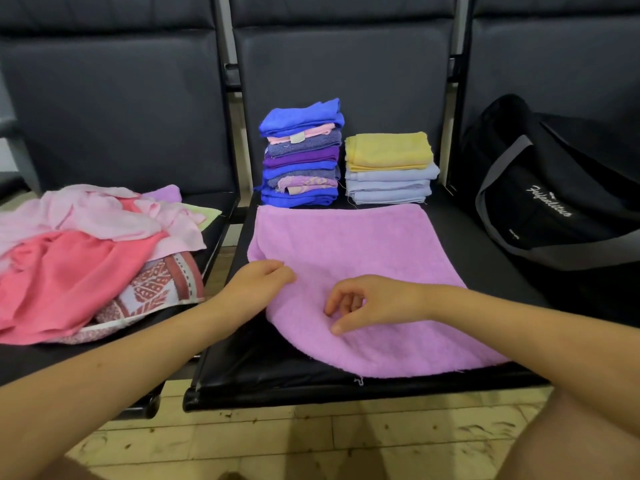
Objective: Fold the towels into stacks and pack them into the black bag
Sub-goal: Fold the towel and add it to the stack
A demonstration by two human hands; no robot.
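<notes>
A lilac towel [349,258] lies spread flat on the middle black seat [263,368]. Its near left corner is pulled inward. My left hand [259,284] is at the towel's left edge, fingers curled onto the cloth there. Over the towel's near middle, my right hand [367,303] has loosely curled fingers holding nothing, and its thumb touches the cloth. Behind the towel stand two folded stacks: a tall blue and purple stack [301,154] and a shorter yellow and pale blue stack [389,169]. The black bag [540,188] sits on the right seat.
A heap of unfolded pink, red and patterned towels [86,258] covers the left seat. Dark seat backs rise behind everything. A gap with a metal frame separates the left and middle seats. Tiled floor [277,441] lies below the seat fronts.
</notes>
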